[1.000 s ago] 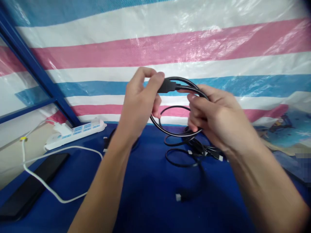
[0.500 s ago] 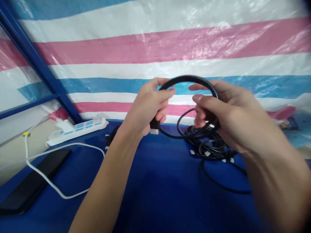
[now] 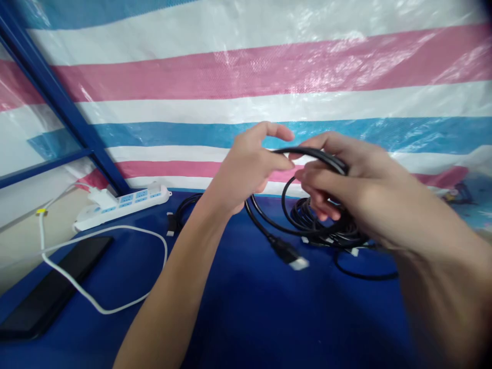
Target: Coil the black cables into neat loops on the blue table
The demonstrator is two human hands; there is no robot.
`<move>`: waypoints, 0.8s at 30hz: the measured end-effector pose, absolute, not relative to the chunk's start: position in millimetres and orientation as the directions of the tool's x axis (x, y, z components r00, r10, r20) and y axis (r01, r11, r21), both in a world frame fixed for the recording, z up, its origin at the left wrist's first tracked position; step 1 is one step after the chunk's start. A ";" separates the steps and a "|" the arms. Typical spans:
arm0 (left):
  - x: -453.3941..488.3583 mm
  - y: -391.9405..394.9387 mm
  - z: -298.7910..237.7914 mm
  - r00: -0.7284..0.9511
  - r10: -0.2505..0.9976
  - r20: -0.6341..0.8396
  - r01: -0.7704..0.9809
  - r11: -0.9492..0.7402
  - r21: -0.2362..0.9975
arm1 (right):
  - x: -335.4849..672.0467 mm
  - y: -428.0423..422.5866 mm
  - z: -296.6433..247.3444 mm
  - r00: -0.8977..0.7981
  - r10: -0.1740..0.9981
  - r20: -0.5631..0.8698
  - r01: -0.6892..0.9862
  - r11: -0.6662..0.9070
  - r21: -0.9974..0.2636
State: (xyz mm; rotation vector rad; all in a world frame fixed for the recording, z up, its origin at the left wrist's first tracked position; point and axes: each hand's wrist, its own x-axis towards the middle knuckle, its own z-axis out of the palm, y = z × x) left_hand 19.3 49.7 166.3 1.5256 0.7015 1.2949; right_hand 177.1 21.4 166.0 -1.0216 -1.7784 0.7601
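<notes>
Black cable [image 3: 307,150] is looped up between both hands, right around the middle of the frame. Right hand [image 3: 349,169] has the loop pinched between thumb and fingers, just right of centre. Left hand [image 3: 248,166] has its index and thumb spread, cable running in between; the other fingers are curled and mostly hidden, so can't tell how tight they hold. One end hangs below the left hand, with a plug [image 3: 284,249] pointing down and right, a bit blurry. More cables [image 3: 303,210] are piled on the blue table [image 3: 246,318] behind the right hand. Over at left you've got a white power strip [image 3: 123,206], plus a white cord [image 3: 103,311] crossing a black slab [image 3: 57,287]. Striped plastic sheet [image 3: 230,77] fills the top.
</notes>
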 end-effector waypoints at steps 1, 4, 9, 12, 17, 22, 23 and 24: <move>19.1 50.3 167.7 0.221 0.908 0.354 -0.293 -0.285 0.913 | 174.9 21.1 166.2 -0.231 0.874 0.428 0.224 0.476 -0.851; 16.2 58.0 166.8 0.107 0.969 0.223 -0.604 -0.115 0.789 | 166.6 24.2 162.0 -0.261 0.839 0.478 -0.018 0.491 -0.871; 20.9 77.5 149.6 -0.052 0.998 0.040 -0.740 -0.065 0.670 | 142.1 36.5 136.0 -0.415 0.718 0.560 -0.291 0.478 -0.829; 30.8 79.4 144.5 -0.062 0.998 -0.007 -0.762 -0.043 0.646 | 129.7 38.9 125.3 -0.293 0.749 0.595 -0.186 0.565 -0.804; 31.4 71.5 150.2 0.079 0.971 0.224 -0.600 -0.133 0.789 | 146.0 36.8 141.2 0.094 0.784 0.614 -0.115 0.621 -0.775; 16.2 62.0 152.6 0.399 0.851 0.341 0.006 -0.374 0.927 | 183.4 30.7 166.2 -0.372 0.845 0.385 0.311 0.504 -0.806; 15.8 60.0 152.6 0.480 0.824 0.301 0.038 -0.362 0.931 | 186.7 29.0 168.3 -0.432 0.831 0.349 0.380 0.519 -0.766; 16.7 58.4 152.7 0.536 0.800 0.268 0.017 -0.328 0.945 | 188.1 27.5 169.3 -0.433 0.829 0.353 0.412 0.530 -0.741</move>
